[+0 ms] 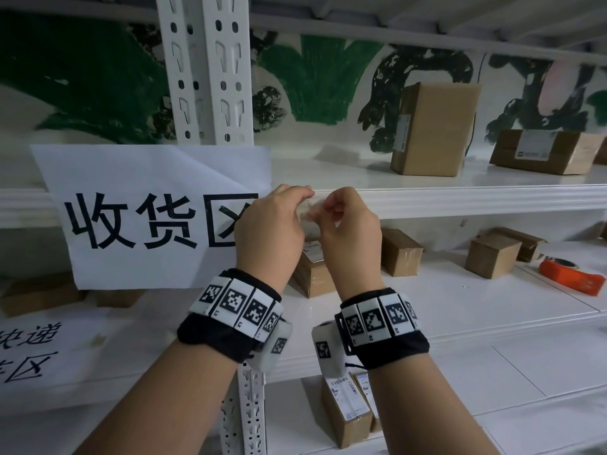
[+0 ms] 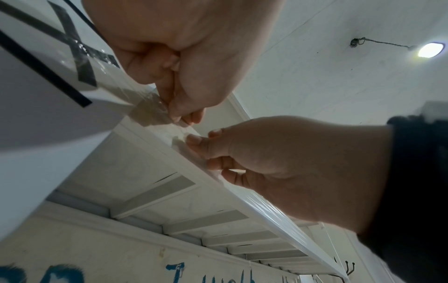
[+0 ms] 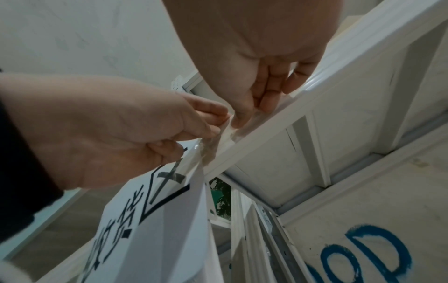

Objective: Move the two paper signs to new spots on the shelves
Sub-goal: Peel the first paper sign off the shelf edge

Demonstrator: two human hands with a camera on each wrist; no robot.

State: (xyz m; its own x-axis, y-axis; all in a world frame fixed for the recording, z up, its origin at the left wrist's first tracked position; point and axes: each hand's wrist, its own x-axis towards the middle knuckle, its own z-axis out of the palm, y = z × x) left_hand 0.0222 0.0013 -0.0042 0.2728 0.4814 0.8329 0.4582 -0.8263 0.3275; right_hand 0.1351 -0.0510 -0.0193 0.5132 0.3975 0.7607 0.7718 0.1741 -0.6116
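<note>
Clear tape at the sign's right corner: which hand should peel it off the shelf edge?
Probably the right hand: its fingertips pinch the tape on the shelf edge. The left hand holds the sign corner.

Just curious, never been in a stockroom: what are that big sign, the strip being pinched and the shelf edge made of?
Sign: thin white paper, creased, matte. Strip: probably clear glossy plastic tape, see-through and wrinkled. Shelf edge: seemingly white-painted metal, smooth and ridged.

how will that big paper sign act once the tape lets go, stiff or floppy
Probably floppy: the paper sign is a thin sheet, already creased near its top right corner. Likely very light, since the clear tape at the shelf edge seems to hold it. Both hands pinch that tape, so it may cling to the fingers.
</note>
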